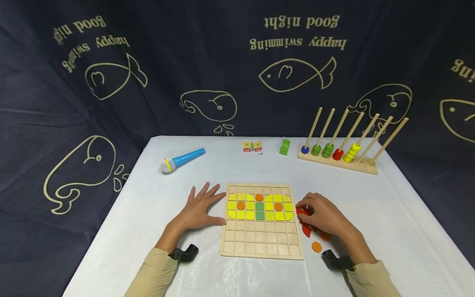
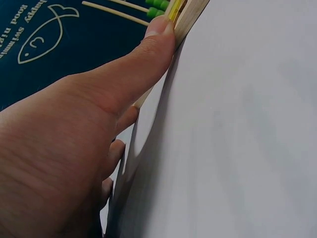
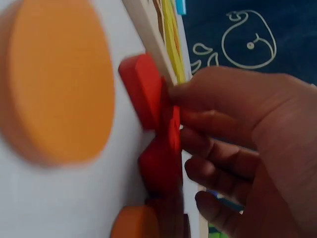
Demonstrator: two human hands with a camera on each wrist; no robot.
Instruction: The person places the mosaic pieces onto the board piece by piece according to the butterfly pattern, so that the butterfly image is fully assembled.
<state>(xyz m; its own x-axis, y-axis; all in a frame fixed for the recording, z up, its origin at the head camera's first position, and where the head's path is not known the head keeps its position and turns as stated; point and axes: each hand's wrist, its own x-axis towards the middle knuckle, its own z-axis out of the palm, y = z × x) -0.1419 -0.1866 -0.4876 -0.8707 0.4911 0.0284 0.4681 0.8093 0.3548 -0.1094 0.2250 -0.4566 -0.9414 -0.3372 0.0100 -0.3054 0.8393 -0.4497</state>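
Trouble may come from a bump: a splayed left hand (image 1: 200, 211) touches the pale wooden grid board (image 1: 261, 237) set with flat yellow tiles (image 1: 240, 215); beside its right edge, the right hand (image 1: 323, 212) curls over flat red pieces (image 1: 306, 230), pinch unclear, where a stray knuckle could scatter them.

Head view bright; tabletop (image 1: 256, 274) faintly shiny; close orange disc (image 3: 59, 79) seemingly blurred.

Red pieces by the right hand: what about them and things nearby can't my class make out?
Head: number of red pieces; the right hand covers some.
Right wrist: outline of the nearest orange disc; blurred, cropped by the top edge.
Left wrist: most of the wooden grid board; cropped by the top edge.
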